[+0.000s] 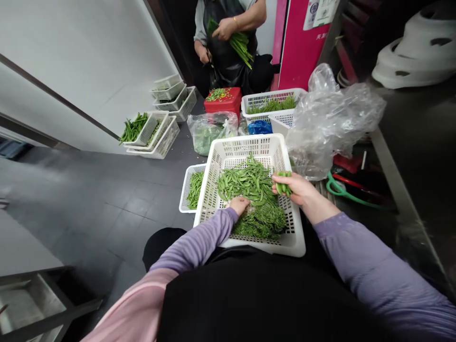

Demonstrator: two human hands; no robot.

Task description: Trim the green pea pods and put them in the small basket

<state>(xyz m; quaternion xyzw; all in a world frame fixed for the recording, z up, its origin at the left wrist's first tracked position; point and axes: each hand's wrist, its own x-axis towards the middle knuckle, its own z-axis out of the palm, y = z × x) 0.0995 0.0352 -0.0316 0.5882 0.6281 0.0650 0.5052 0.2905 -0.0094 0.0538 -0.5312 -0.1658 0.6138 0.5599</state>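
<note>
A large white slotted basket (209,190) rests in front of me, holding flat green pea pods (249,179) toward its far side and a heap of thin green trimmings (261,221) nearer me. My left hand (239,205) is down in the basket where pods and trimmings meet, its fingers closed; what they hold, if anything, is hidden. Over the basket's right rim, my right hand (291,186) is closed around a small bunch of green pods (283,184).
A smaller white basket (183,192) of pods stands left. Beyond are a bagged green vegetable (210,137), a red box (228,102), another basket (245,102) and clear plastic bags (331,118). Stacked baskets (166,142) line the wall. Another person (231,52) holds long green stalks.
</note>
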